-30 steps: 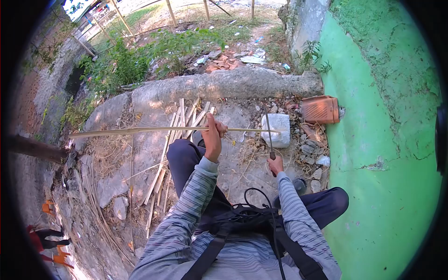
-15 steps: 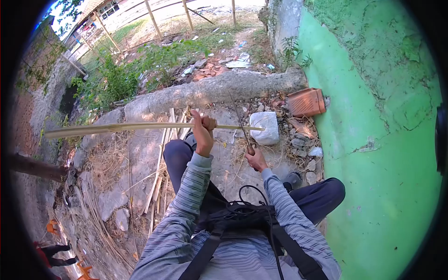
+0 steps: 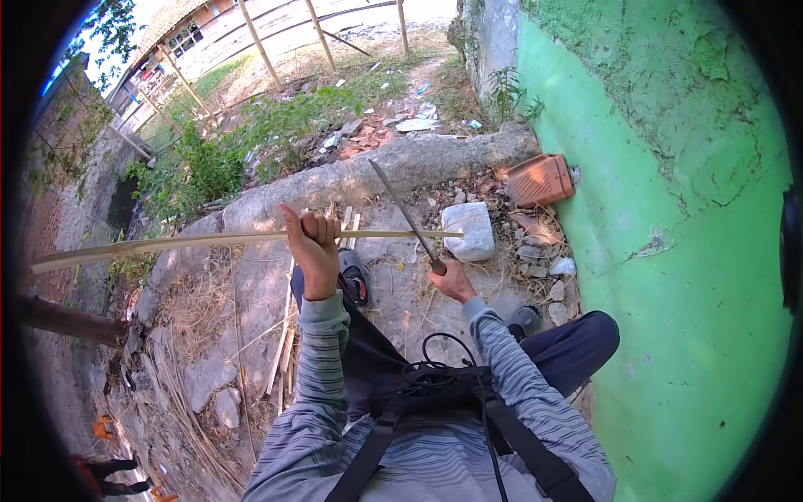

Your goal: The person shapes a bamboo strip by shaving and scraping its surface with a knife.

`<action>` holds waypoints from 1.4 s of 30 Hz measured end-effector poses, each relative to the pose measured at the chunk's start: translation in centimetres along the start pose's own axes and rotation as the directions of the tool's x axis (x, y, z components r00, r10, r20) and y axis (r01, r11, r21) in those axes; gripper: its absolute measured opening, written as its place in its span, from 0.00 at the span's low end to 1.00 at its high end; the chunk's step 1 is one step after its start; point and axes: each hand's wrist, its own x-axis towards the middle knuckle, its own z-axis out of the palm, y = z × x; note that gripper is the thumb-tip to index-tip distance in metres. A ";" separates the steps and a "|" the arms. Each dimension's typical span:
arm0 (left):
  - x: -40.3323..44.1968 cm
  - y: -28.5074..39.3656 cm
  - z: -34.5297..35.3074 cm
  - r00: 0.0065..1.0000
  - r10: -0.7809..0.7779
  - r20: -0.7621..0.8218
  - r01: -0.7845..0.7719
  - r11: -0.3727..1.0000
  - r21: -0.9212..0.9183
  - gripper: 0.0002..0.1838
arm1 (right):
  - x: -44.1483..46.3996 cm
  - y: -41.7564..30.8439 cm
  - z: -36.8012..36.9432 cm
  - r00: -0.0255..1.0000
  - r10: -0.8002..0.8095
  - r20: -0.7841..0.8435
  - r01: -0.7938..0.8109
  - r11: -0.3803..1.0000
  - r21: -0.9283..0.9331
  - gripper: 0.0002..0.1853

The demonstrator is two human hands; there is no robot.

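A: Layout, largest first?
B: A pale strip [image 3: 167, 245] is extended leftward from the white block [image 3: 470, 230]; a knife [image 3: 398, 203] is crossed with it just left of the block, contact unclear.
A: Grip?
B: The strip is clasped by the left hand [image 3: 314, 253], the knife by the right hand [image 3: 454, 281].
A: Step, next move?
B: Knife work, judged; a steadied strip is called for.
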 end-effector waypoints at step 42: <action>-2.4 16.0 -0.3 0.971 0.219 0.092 -0.215 0.975 -0.056 0.34 | -2.1 0.6 -1.0 0.994 0.108 -0.010 -0.108 0.994 0.025 0.16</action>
